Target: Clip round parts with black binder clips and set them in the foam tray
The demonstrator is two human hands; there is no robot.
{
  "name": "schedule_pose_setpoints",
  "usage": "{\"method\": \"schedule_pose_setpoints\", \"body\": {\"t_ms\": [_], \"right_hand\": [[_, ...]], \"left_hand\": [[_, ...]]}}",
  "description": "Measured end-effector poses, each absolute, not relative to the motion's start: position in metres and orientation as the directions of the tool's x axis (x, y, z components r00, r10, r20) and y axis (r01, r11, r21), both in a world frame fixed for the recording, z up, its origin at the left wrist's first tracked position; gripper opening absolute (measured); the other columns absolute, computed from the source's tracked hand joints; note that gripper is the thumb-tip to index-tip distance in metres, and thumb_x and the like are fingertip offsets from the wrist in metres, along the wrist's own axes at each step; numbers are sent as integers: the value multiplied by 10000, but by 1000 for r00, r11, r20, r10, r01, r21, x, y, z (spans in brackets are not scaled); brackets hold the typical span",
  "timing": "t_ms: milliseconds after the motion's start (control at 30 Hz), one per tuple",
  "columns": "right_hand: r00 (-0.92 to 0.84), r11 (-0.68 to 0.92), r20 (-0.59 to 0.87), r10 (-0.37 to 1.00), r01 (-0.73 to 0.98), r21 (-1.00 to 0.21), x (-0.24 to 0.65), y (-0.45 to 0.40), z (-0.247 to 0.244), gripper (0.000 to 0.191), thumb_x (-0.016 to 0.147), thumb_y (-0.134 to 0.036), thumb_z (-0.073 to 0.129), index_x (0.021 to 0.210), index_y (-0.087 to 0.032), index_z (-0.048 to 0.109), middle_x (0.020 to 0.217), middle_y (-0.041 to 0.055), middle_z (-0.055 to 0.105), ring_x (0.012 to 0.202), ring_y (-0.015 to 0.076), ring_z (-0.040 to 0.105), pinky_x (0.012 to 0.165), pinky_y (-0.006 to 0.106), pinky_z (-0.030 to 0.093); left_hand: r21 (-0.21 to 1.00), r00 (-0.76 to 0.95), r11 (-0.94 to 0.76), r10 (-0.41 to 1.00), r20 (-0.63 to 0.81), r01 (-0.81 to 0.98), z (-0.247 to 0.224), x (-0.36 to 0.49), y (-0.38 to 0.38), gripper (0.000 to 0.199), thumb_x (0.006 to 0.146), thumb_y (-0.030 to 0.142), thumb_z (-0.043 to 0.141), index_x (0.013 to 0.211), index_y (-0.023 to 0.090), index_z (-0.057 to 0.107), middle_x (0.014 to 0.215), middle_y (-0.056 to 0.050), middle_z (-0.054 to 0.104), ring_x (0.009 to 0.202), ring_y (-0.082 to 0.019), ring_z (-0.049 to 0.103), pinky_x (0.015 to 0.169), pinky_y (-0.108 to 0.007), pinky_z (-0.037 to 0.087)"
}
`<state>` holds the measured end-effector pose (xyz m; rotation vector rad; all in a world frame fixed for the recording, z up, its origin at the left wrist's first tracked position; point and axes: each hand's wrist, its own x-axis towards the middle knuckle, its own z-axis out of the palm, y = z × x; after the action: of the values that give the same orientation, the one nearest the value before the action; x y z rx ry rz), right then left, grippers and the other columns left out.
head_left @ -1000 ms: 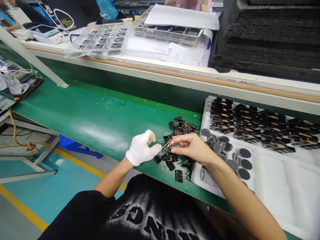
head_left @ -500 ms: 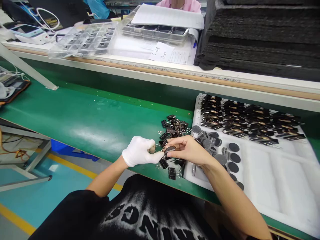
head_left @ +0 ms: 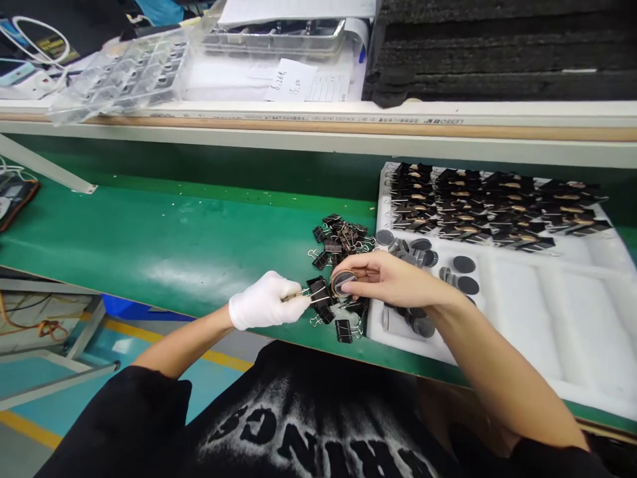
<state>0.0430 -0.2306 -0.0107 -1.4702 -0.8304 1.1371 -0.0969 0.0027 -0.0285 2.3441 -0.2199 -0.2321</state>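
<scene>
My left hand [head_left: 271, 301], in a white glove, is closed on the wire handles of a black binder clip [head_left: 319, 290]. My bare right hand [head_left: 381, 279] pinches a round, flat dark disc with a pale rim [head_left: 343, 283], just right of that clip. Whether the clip touches the disc I cannot tell. Loose binder clips [head_left: 343, 236] lie in a heap behind my hands, and one clip [head_left: 344, 330] rests nearer the table edge. Grey and black discs [head_left: 423, 325] are scattered on the white foam tray [head_left: 517, 292], partly hidden by my right hand.
Rows of clipped pieces [head_left: 497, 206] fill the back of the foam tray. A shelf edge [head_left: 298, 129] crosses above the green table [head_left: 199, 245]. Clear plastic trays [head_left: 134, 73], papers [head_left: 291, 79] and stacked black foam [head_left: 488, 53] sit on the shelf.
My hands have drawn slightly apart. The binder clip and the disc, overlapping before, now show side by side, and the disc has turned its face toward me. The camera view has shifted.
</scene>
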Motion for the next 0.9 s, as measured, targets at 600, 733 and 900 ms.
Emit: {"method": "schedule_pose_setpoints", "body": {"t_ms": [600,733,900], "right_hand": [[401,-137,-136,906,-28,-990,33,-228,-29,289,836,-360,807,1061,-180,792,943,43,757,798,171,704,738,296,596],[567,65,-177,804,-380,-923,36,-232,-39,441,808,-371,861,1185,-200,708,975,38,751,848,164,732,800,308,622],[621,211,-256,741,-577,-789,36,-239,-51,372,756,-353,920,1019,-205,702,927,21,741,865,144,728,784,262,632]], "left_hand": [[778,924,-627,-318,-213,-36,-34,-89,19,400,957,385,442,613,190,504,518,45,435,473,-81,372,487,-223,303],[752,978,-652,-203,-54,-94,-37,-73,38,429,1036,380,328,810,181,633,569,28,541,526,-118,513,595,-253,406],[425,847,-823,-492,-200,-378,-54,-74,34,295,935,504,638,954,215,697,753,15,646,615,-137,548,625,-272,345]]}}
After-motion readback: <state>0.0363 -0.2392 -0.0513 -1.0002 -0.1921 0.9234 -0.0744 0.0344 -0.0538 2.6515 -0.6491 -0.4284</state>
